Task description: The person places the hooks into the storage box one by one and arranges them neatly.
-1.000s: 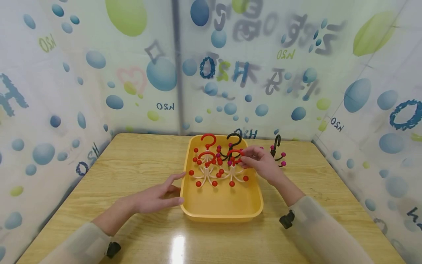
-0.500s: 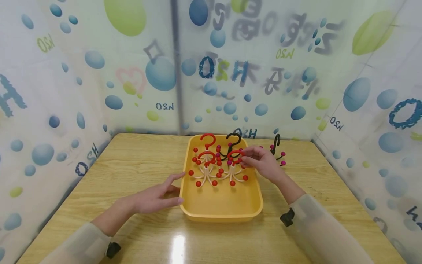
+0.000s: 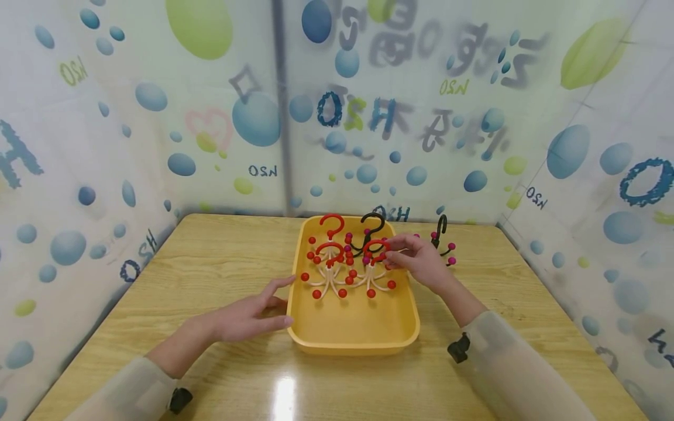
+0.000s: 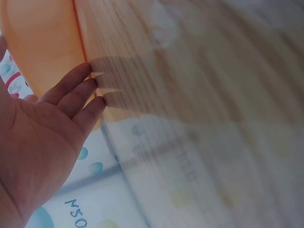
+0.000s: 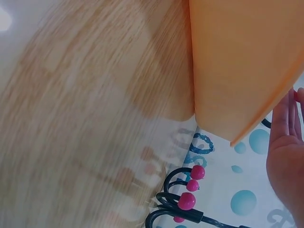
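A yellow plastic tray (image 3: 353, 328) on the table holds several small hook hangers with ball-tipped arms. My right hand (image 3: 421, 264) pinches the red hook of a white hanger with red balls (image 3: 371, 273), at the tray's right side. Beside it stands another white hanger (image 3: 330, 276) with a red hook. Behind are a third red-hooked one (image 3: 330, 235) and a black hanger (image 3: 367, 240) with magenta balls. My left hand (image 3: 247, 316) touches the tray's left wall with fingers extended, as the left wrist view also shows.
Outside the tray, a second black hanger (image 3: 436, 241) with magenta balls stands behind my right hand, partly covered by it. The wooden table (image 3: 221, 251) ends at a patterned curtain (image 3: 210, 175) at the back and sides.
Almost nothing differs. My right hand keeps its pinch on the red hook, which has turned very slightly. The left hand stays at the tray wall.
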`<state>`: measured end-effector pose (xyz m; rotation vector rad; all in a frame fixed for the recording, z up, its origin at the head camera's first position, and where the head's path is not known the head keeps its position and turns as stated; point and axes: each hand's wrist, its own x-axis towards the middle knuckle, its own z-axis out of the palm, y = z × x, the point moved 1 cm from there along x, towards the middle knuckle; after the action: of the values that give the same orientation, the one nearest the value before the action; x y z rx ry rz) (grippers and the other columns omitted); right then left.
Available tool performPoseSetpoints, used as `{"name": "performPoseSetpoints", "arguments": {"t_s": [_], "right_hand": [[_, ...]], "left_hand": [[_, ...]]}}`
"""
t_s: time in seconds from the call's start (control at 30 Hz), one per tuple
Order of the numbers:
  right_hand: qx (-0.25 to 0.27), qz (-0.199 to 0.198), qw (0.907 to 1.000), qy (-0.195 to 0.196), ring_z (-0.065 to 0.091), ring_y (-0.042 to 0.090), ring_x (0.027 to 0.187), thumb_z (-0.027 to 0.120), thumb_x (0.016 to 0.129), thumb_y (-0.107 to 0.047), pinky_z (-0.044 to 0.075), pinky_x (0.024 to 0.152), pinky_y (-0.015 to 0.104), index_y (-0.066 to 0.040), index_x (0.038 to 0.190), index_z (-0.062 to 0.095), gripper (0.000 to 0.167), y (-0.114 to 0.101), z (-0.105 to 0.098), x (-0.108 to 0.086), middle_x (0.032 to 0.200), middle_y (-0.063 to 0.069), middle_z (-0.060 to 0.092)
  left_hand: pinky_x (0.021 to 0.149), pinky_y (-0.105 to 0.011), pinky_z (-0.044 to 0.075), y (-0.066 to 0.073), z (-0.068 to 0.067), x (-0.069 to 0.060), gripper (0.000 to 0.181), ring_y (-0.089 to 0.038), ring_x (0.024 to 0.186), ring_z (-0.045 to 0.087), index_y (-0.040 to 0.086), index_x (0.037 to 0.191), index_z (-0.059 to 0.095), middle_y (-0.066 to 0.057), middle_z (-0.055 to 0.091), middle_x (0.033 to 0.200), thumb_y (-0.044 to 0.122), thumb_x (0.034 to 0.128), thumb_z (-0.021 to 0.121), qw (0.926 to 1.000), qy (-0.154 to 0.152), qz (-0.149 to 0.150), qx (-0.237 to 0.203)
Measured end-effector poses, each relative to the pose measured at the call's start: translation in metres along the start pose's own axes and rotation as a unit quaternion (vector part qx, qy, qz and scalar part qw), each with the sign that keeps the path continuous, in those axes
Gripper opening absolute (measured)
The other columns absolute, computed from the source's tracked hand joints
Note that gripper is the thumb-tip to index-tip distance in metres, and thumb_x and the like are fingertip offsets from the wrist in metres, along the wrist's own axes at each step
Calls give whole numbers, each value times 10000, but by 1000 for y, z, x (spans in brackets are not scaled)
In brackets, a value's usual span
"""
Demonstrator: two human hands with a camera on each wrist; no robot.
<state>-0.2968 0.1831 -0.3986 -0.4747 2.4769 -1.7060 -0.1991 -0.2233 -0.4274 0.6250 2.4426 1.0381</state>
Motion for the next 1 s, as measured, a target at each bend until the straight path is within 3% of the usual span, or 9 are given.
{"name": "performPoseSetpoints", "arguments": {"t_s": [0.23,0.37,0.57,0.7,1.0], "right_hand": [[-59,-9,10000,76,807,344,1087,708,1084,-118,656,969,468,-4,1418,665,356,3,-10,-7,1363,279,701],[-169,39,9997,174,813,267,1072,709,1087,-139,661,959,433,2,1431,654,375,8,-19,-13,1385,292,691],[-239,11,9994,261,811,273,1047,715,1088,-175,673,929,416,54,1423,637,413,18,-37,-26,1376,327,679],[-275,53,9991,315,806,254,1041,701,1098,-176,671,943,437,66,1427,625,416,25,-51,-35,1346,299,695],[-366,68,9968,712,778,67,974,688,1108,-199,670,879,292,89,1470,578,475,34,-84,-44,1289,163,738]], "left_hand": [[1245,-692,392,1,0,1,842,-397,1512,554,375,1746,98,-136,631,1581,521,1105,624,10000,-33,-40,3],[1245,-688,394,0,0,1,848,-401,1511,554,361,1750,92,-145,630,1579,522,1107,621,10000,-31,-1,39],[1245,-681,398,-2,2,1,850,-402,1514,552,364,1750,91,-147,626,1583,539,1105,617,10000,-13,-27,56],[1246,-678,401,-3,3,1,849,-397,1513,554,373,1748,95,-141,625,1586,546,1102,618,9999,-3,-80,75],[1237,-680,412,-2,1,2,856,-409,1513,551,340,1756,80,-158,618,1590,541,1110,605,9999,-46,-59,77]]}}
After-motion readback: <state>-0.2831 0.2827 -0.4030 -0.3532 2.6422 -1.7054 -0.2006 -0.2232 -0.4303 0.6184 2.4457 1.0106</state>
